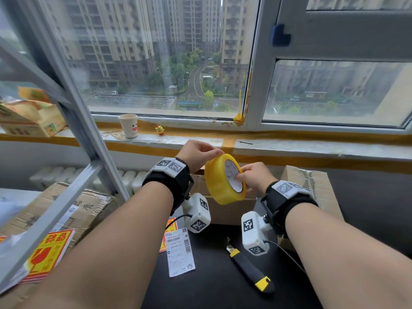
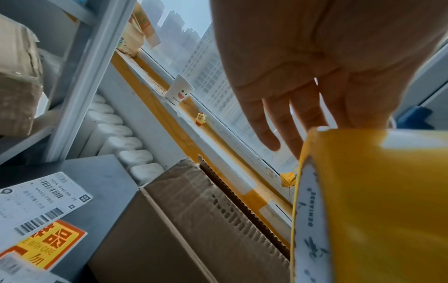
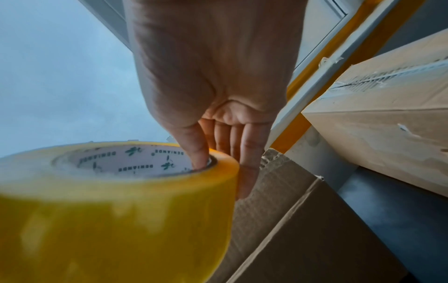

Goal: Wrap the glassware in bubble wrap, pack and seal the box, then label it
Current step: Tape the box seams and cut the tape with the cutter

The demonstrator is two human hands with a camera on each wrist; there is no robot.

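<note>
Both hands hold a yellow tape roll [image 1: 219, 181] up over a brown cardboard box [image 1: 229, 210] on the dark table. My left hand [image 1: 217, 152] pinches the top rim of the roll [image 2: 375, 201], its outer fingers [image 2: 271, 122] stretched past it. My right hand [image 1: 242, 175] grips the roll [image 3: 109, 210] from the right, thumb [image 3: 198, 145] inside the white core and fingers on the outside. Below the roll I see the box top [image 2: 194, 220] with a corrugated flap edge [image 3: 303, 220]. No glassware or bubble wrap shows.
A black-and-yellow utility knife [image 1: 249, 266] and a white shipping label [image 1: 179, 250] lie near me on the table. Red-yellow fragile stickers [image 1: 48, 253] sit left, by a metal shelf frame [image 1: 73, 121]. A second box [image 1: 312, 181] stands right. A paper cup [image 1: 128, 125] is on the sill.
</note>
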